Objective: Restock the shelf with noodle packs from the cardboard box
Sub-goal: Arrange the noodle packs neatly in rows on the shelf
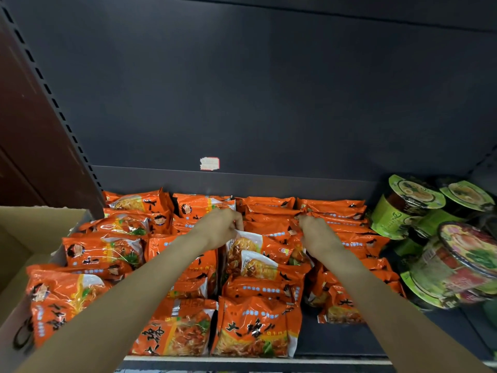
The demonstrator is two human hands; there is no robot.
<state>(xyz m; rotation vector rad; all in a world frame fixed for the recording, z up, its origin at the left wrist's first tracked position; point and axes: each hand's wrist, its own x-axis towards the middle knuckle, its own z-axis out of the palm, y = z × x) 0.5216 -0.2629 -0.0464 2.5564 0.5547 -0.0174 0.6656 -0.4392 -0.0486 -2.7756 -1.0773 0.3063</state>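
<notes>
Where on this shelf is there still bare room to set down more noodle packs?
Bare shelf shows at the front, right of the front orange noodle packs and left of the green bowl noodles. Everywhere left of that is crowded with packs, up to the cardboard box.

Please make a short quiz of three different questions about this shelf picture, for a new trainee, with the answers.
1. True or false: both hands hold the same orange noodle pack by its two ends.
2. What stands on the shelf at the right of the orange packs? A) bottles B) green bowl noodles C) cans
3. On which side of the view is the cardboard box?

Key:
1. True: left hand and right hand pinch its ends.
2. B, the green bowl noodles.
3. Left: the cardboard box.
</notes>
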